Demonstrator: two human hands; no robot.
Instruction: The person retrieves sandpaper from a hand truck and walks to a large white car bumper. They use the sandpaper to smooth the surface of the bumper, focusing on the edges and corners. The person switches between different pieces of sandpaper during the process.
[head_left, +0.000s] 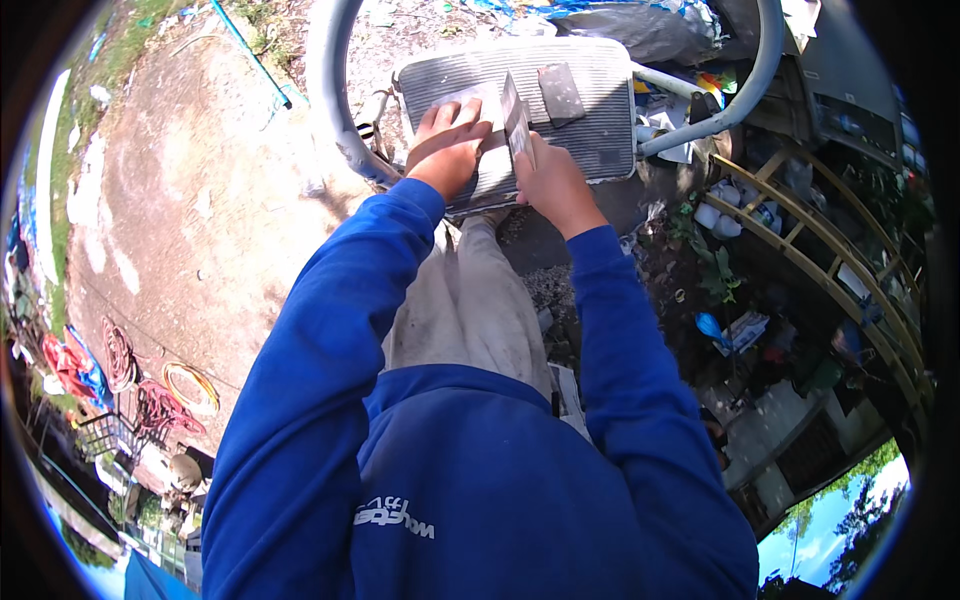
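A finned grey metal panel (600, 90), like a radiator core, lies flat ahead of me. My left hand (447, 145) presses flat on its near edge, fingers together. My right hand (550, 180) grips a flat grey metal strip (515, 115) that stands on edge against the panel. A small dark rectangular plate (561, 93) rests on the panel just beyond the strip. Both forearms wear blue sleeves and reach forward over my light trousers (470, 300).
A curved grey pipe frame (335, 90) arcs around the panel on both sides. Bare dirt ground (170, 200) spreads to the left, with coiled hoses (190, 385) lower left. A yellow metal rack (810, 240), plants and clutter crowd the right.
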